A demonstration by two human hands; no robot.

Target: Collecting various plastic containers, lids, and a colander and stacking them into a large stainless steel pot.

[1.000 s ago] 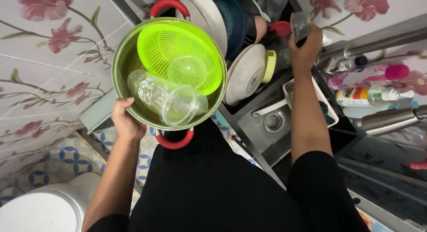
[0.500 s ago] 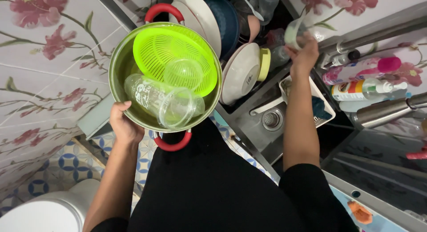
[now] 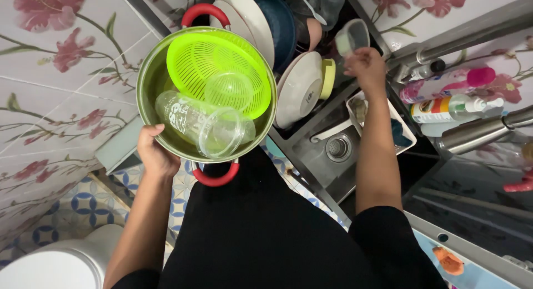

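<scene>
Steel pot (image 3: 152, 95) with red handles sits tilted in our left hand (image 3: 157, 155), whose grip is closed on its lower rim. Inside it we see a lime-green colander (image 3: 216, 64), a small clear bowl (image 3: 229, 90) resting on the colander, and a clear plastic jar (image 3: 202, 125) lying on its side. Our right hand (image 3: 366, 67) holds a small clear cup (image 3: 352, 38) up over the dish rack, fingers wrapped on its base. Below it lie white plates (image 3: 300, 89) standing on edge and the sink (image 3: 338, 149).
</scene>
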